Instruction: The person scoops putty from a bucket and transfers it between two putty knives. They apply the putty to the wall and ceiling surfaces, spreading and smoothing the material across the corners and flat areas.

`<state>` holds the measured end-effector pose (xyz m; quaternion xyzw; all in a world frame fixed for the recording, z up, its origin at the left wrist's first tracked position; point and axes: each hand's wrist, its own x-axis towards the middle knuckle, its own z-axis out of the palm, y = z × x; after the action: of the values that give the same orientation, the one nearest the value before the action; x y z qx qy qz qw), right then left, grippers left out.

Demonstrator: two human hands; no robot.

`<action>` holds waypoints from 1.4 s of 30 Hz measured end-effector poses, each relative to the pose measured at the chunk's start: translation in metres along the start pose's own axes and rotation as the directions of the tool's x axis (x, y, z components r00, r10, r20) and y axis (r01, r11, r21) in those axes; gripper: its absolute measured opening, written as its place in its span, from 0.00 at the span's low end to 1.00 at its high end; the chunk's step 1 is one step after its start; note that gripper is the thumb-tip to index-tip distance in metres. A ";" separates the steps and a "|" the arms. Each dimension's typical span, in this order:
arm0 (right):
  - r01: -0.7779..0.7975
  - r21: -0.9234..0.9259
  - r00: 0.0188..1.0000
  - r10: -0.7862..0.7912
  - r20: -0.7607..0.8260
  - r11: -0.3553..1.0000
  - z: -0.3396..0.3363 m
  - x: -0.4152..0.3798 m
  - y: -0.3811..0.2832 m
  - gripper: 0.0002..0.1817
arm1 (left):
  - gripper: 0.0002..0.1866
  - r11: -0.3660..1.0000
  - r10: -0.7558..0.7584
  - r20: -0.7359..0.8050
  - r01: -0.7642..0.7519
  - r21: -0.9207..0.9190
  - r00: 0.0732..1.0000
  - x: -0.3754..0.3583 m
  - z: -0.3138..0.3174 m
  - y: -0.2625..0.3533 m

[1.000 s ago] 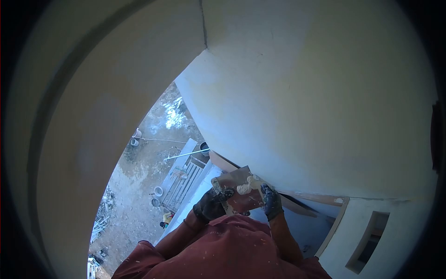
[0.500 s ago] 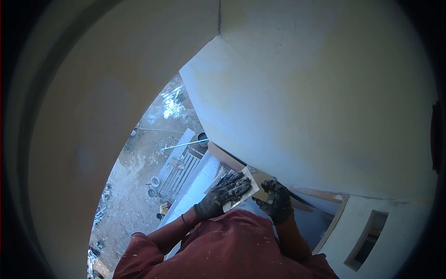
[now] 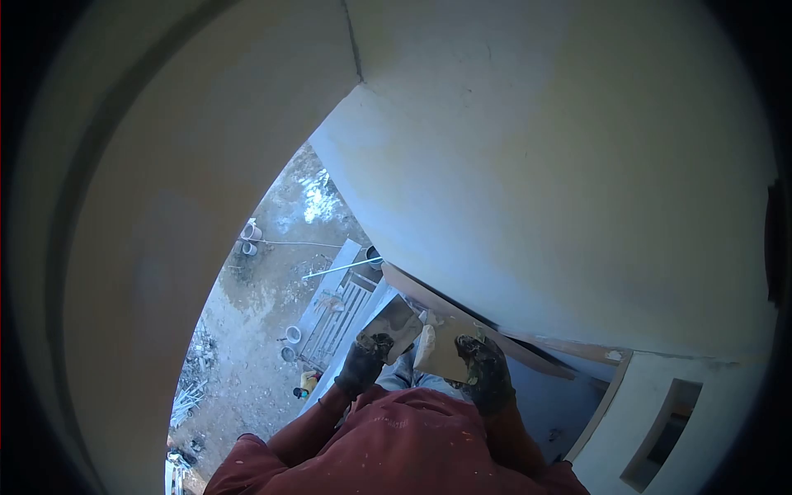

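Note:
My left hand (image 3: 363,366), in a dark, smeared glove, grips the lower end of a flat grey rectangular plate (image 3: 394,320). My right hand (image 3: 485,371), gloved the same way and caked with dirt, is closed on the right side of a tan rectangular plate (image 3: 446,353). White paste (image 3: 426,345) clings along the left edge of the tan plate. Both plates are held in front of my chest, their near edges close together.
A large plastered wall (image 3: 511,181) rises ahead, with a curved wall (image 3: 140,247) on the left. Far below lie the ground (image 3: 247,330), a slatted wooden pallet (image 3: 342,318), buckets (image 3: 250,233) and a person (image 3: 308,384). At lower right is a narrow wall opening (image 3: 664,433).
My left hand lay with fingers stretched over a pale plate; now it grips the grey plate from its lower end, tilted up. White paste now shows on the tan plate's edge.

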<state>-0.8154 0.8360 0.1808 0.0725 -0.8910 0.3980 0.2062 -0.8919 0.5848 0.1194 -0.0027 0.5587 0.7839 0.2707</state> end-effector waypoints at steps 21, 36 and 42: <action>0.486 -0.059 0.827 -0.437 0.355 0.872 -0.038 0.102 -0.040 0.28 | 0.23 0.512 -0.180 0.326 0.372 -0.774 0.928 -0.003 0.006 0.060; -0.603 0.615 0.755 0.613 0.234 0.508 -0.015 0.054 -0.042 0.15 | 0.36 0.484 0.607 0.433 -0.742 0.463 0.667 -0.003 0.032 0.126; -0.513 0.858 0.598 0.728 0.335 0.026 -0.036 0.066 -0.052 0.13 | 0.38 0.137 0.443 0.644 -0.757 0.638 0.624 -0.002 0.012 0.102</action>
<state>-0.8487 0.8299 0.2659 -0.2652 -0.4268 0.8643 0.0209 -0.9299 0.5711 0.2141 0.4842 0.7770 0.4010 -0.0320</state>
